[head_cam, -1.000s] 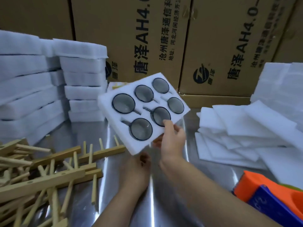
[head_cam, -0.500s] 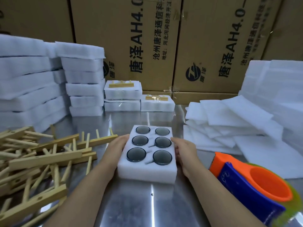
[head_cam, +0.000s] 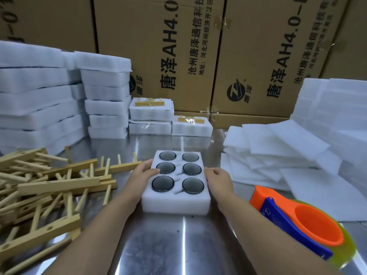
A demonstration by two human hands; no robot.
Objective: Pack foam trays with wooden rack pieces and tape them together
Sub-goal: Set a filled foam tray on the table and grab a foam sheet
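White rectangular foam tray (head_cam: 175, 203) holding six round dark discs (head_cam: 163, 183) lies flat at the middle of the shiny steel surface (head_cam: 178, 245), its long axis running straight away from the person. Left hand (head_cam: 144, 171) grips its left edge, thumb over the top; right hand (head_cam: 218, 180) curls against the right edge. Pale wooden rack pieces (head_cam: 57, 183) lie heaped just left.

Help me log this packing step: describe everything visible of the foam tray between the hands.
The foam tray is a thick white rectangular block with six round wells, two columns of three, each holding a dark disc. It lies flat on the steel table, long side pointing away. The left hand and right hand hold its side edges.
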